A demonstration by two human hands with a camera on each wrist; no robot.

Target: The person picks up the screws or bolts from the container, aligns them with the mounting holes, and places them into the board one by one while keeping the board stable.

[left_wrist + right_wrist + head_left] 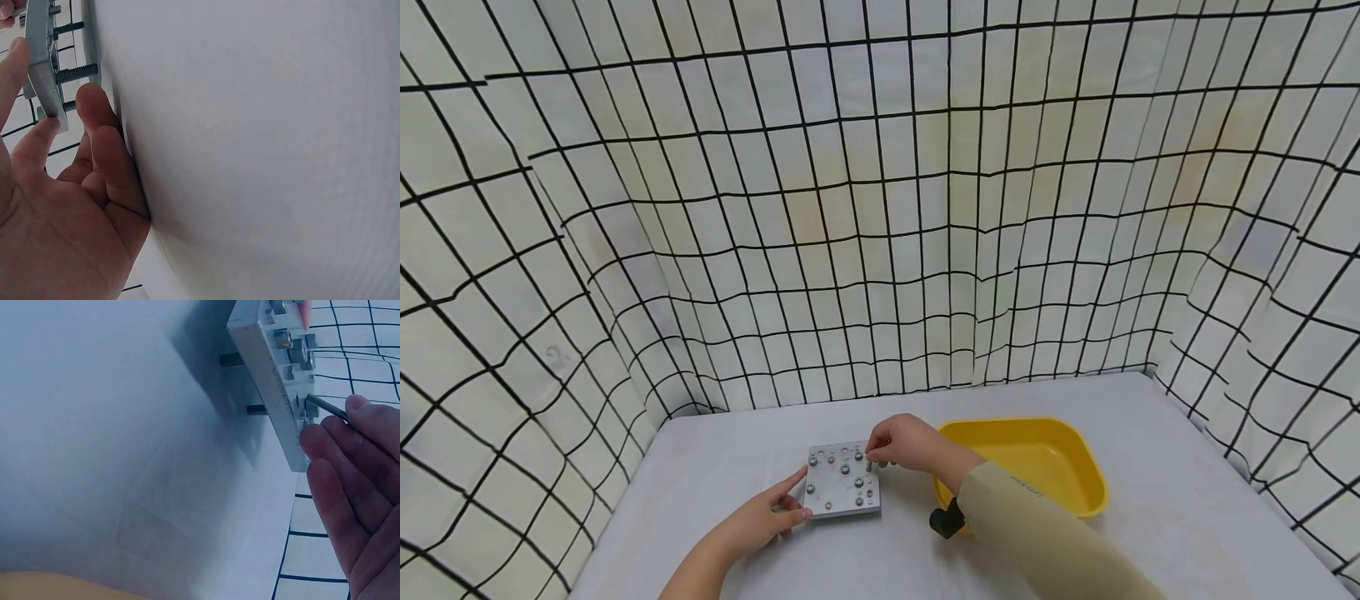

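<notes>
A square silver metal plate (829, 490) with several bolts set in its top face lies in front of the person in the head view. Threaded bolt ends (76, 73) stick out below its underside, holding it above the table. The left hand (762, 518) grips the plate by its left edge, thumb near the front corner. At the right side, the right hand (908, 442) pinches a thin threaded screw (328, 407) between thumb and fingers. The screw's tip is at the plate's top face; the right wrist view does not show clearly whether it is in a hole.
A yellow tray (1099, 492) stands on the white table (730, 450), right of the plate and partly behind the right forearm. Beside that forearm is a small black object (947, 520). White walls with a black grid (865, 250) enclose the table's back and sides.
</notes>
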